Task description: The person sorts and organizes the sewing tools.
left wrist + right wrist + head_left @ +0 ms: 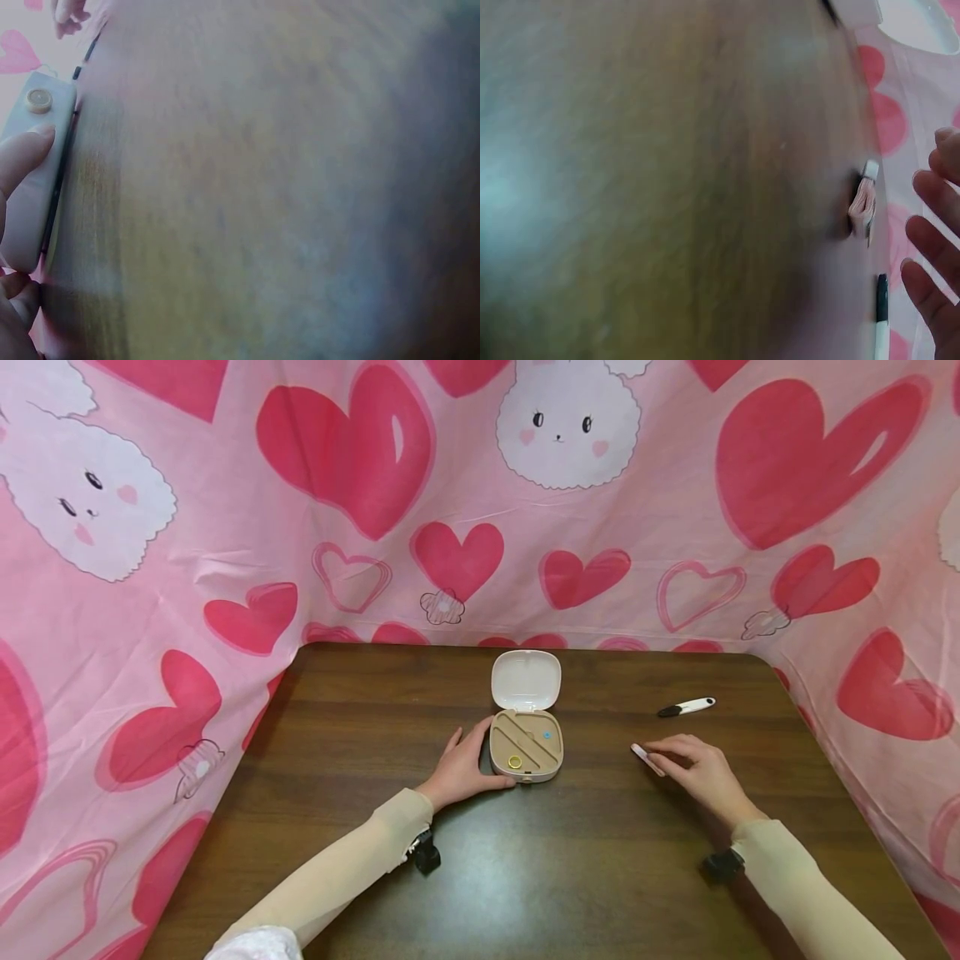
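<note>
A small white box (557,768) stands on the table, its white lid (527,681) tipped back. Inside is a beige divided tray (522,747) with a yellow ring (514,762) and a tiny blue piece (547,735). My left hand (467,768) grips the box's left side, thumb at the front near a round clasp (39,100). By the fingertips of my right hand (701,772) lies a folded pink strip with a white end (863,206). The right wrist view shows those fingers spread and apart from the strip.
A slim white tool with a black tip (686,707) lies beyond my right hand. The brown wooden table (600,868) ends at a pink heart-patterned cloth (517,560) hanging behind it and at both sides.
</note>
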Available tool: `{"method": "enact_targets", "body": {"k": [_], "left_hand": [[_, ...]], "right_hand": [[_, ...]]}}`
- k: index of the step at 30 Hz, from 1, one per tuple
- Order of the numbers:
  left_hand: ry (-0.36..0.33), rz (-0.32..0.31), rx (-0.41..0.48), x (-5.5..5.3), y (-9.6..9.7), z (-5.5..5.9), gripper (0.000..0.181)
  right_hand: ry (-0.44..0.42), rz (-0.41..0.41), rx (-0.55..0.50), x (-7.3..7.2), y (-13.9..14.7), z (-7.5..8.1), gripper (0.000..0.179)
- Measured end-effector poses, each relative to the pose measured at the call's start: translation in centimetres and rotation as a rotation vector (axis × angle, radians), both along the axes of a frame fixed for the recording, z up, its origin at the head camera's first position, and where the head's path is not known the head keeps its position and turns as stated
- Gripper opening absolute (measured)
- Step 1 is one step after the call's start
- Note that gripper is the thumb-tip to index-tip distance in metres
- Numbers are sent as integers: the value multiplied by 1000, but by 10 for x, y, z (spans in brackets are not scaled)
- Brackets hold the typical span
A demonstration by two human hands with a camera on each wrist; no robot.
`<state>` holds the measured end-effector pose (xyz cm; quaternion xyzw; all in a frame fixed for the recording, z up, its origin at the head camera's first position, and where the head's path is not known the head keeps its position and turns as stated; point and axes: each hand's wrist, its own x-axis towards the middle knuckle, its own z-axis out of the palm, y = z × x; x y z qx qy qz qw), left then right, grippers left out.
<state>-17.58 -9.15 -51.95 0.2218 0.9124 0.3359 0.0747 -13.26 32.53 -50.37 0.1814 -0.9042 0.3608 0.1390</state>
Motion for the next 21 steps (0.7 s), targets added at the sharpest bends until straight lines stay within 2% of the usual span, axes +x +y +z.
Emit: {"method": "enact_targets", "body": {"k": [14, 21], "left_hand": [[-4, -3, 3, 0, 0, 1, 111], [-6, -5, 8, 0, -1, 2, 111]], "right_hand": [[-103, -123, 127, 9, 9, -4, 28], [-149, -145, 179, 9, 12, -4, 30]]}}
